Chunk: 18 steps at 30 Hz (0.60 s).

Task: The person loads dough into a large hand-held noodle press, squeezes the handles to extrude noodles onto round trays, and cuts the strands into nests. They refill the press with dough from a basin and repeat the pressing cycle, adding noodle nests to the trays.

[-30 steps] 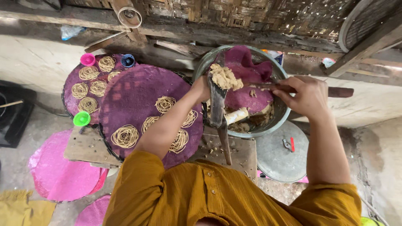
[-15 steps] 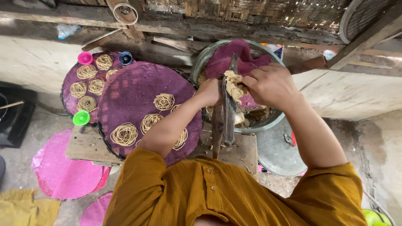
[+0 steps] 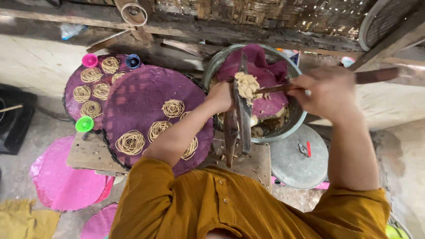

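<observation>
- Both hands are busy over a big metal bowl (image 3: 283,132) that holds dough.
- Left hand (image 3: 220,96) is closed around the top of a long wooden press (image 3: 237,119). It holds the press upright and a bit tilted, so the open top faces up and can take dough.
- Right hand (image 3: 330,90) is closed on a thin stick (image 3: 276,88). The hand looks blurry. The stick points at the lump of dough (image 3: 247,85) on top of the press, as if to push it in.
- The lump of dough sits right at the top of the press, above the bowl, so bits that fall land back in the bowl.
- A dark pink cloth (image 3: 261,71) lies inside the bowl, over part of the dough. I think it keeps the dough from drying.
- A big round purple mat (image 3: 141,97) lies just to the left of the bowl, close by the press. Round noodle nests (image 3: 129,142) lie on it, each apart from the others so they do not stick.
- A second purple mat (image 3: 73,110) lies behind it, with more nests, partly under the first one.
- Small cups, one pink (image 3: 90,60), one blue (image 3: 132,61) and one green (image 3: 84,124), sit at the edges of the mats.
- The mats rest on a low wooden counter (image 3: 88,155).
- Bright pink mats (image 3: 62,181) lie on the floor, bare.
- A round metal lid (image 3: 287,163) lies flat on the floor by the bowl.
</observation>
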### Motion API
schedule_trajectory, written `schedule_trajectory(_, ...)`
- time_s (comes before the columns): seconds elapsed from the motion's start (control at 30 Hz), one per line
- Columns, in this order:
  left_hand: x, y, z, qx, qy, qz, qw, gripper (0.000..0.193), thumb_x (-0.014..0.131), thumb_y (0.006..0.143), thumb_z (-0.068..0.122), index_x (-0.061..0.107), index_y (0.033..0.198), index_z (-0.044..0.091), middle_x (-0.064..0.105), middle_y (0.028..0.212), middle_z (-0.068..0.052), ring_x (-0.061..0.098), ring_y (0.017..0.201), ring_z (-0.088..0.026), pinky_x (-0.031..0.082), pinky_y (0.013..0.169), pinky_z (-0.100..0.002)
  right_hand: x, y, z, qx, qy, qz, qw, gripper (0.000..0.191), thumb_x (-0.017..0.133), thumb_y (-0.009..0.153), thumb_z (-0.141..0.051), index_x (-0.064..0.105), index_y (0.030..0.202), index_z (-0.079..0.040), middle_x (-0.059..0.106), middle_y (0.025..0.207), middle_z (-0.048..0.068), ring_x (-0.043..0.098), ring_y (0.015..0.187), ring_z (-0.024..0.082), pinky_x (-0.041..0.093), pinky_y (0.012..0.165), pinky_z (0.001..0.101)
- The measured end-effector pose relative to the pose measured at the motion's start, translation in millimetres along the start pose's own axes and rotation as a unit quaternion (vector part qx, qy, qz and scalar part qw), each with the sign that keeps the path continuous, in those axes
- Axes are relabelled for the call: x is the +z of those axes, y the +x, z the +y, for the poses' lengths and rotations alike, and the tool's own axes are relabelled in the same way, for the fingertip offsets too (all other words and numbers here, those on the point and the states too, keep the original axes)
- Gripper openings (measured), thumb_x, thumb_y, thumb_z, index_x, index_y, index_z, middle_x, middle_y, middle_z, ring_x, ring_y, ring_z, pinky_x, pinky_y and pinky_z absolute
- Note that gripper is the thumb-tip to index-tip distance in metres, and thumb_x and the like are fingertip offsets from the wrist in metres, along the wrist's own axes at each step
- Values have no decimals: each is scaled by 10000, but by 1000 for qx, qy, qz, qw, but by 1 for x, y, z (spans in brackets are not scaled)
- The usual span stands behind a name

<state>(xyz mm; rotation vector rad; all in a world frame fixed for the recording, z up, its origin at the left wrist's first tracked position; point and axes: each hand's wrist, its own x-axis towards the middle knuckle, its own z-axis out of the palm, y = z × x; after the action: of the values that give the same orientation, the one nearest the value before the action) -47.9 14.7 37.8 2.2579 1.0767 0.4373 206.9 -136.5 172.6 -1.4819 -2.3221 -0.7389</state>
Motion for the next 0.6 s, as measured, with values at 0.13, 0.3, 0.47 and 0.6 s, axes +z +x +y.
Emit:
schedule_trajectory(0.13, 4, -5, 21, 0, 5, -12, 1000, 389, 675, 835, 372, 746, 1050, 56, 710, 1115, -249, 663, 1081, -436, 521, 946, -501, 10, 27, -39, -53, -19, -29, 998, 156, 841, 780, -249, 756, 903, -203, 681, 752, -4, 672, 688, 199, 539, 646, 358)
schedule_trajectory(0.3, -16, -10, 24, -79, -33, -48, 995, 410, 695, 845, 363, 742, 1131, 72, 712, 1139, -238, 673, 1085, -405, 520, 963, -479, -18, 36, -45, -77, -51, -2, 996, 106, 835, 851, -234, 753, 916, -213, 678, 747, -20, 679, 706, 175, 525, 608, 337)
schedule_trajectory(0.47, -33, -1, -9, -191, -61, -67, 977, 481, 593, 939, 361, 603, 1331, 82, 720, 1185, -166, 786, 930, -405, 628, 827, -494, -21, -9, -28, 231, 266, 77, 933, 222, 789, 1050, -262, 685, 1131, -84, 705, 981, 29, 678, 849, 78, 566, 754, 271)
schedule_trajectory(0.6, -4, 15, -30, 12, -58, 104, 993, 550, 757, 826, 310, 623, 1256, -5, 676, 1192, -263, 661, 1097, -413, 534, 903, -467, 63, -41, -68, 469, 585, 34, 661, 125, 688, 1001, -191, 677, 1069, -86, 620, 807, -27, 538, 665, 57, 441, 565, 212)
